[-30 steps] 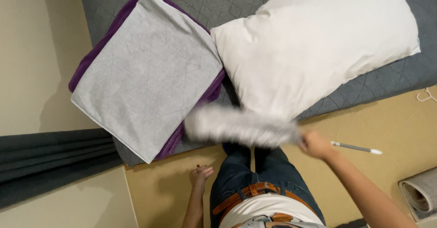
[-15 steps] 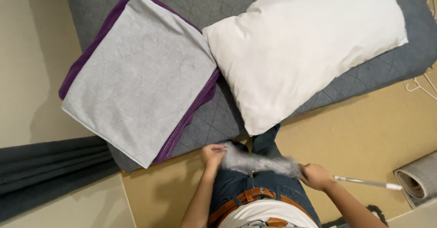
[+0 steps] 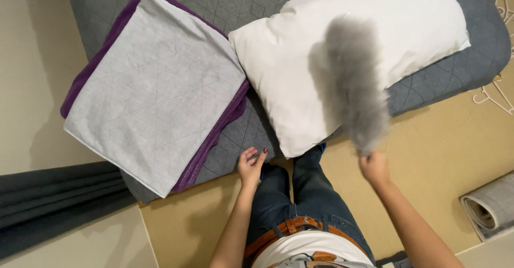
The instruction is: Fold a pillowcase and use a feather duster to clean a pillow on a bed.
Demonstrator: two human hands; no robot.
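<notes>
Standing at the near edge of a grey quilted mattress, the person looks straight down over both arms. Right hand is closed in a fist around the handle end of a fluffy grey duster; the handle itself is hidden inside the grip, and the duster head is blurred, raised over the white pillow so that its plume crosses the pillow's near-right part. Whether the plume touches the pillow cannot be told; a soft shadow lies on the pillow just beside it. Held by its end like this, the whole plume is free to sweep the fabric. Left hand is loosely open, fingers spread and slightly curled, holding nothing, hanging at the mattress edge just left of the pillow's near corner; contact with the mattress is not clear. Left of the pillow lies a folded grey blanket with purple backing, flat, its right edge touching or slightly tucked under the pillow's left side. Well right of the pillow, on the tan floor, sits a rolled grey mat, and white wire hangers lie near the mattress's far-right corner. Dark grey curtain hangs left of the blanket.
</notes>
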